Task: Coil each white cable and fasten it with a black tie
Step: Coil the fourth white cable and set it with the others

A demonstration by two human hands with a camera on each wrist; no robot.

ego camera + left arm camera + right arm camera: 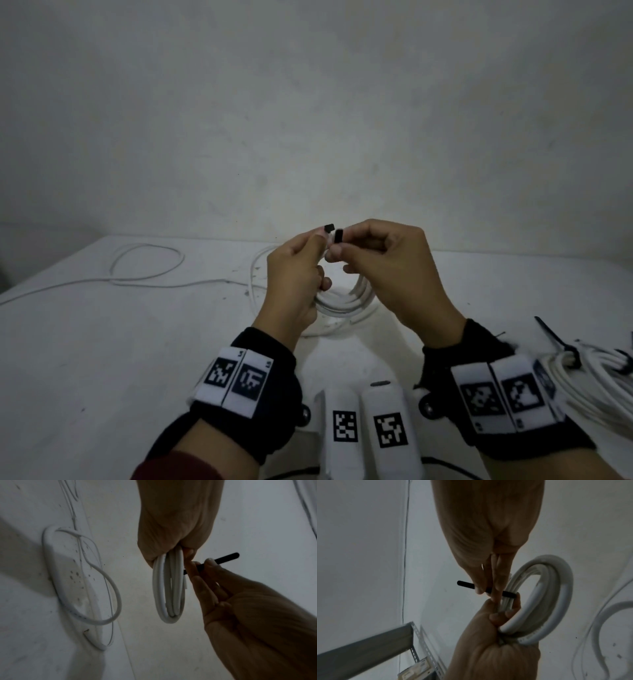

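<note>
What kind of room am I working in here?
Probably a bare workroom or storage space: a scuffed white table against a plain wall, loose cable on it, and slotted metal shelving beside it.

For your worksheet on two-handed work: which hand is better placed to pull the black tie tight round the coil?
The right hand: it pinches the black tie, while the left hand grips the coiled white cable.

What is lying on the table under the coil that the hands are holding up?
Below the held coil a loose white cable lies looped on the table. The left hand and right hand cover part of that loop, so its full path is hidden.
</note>
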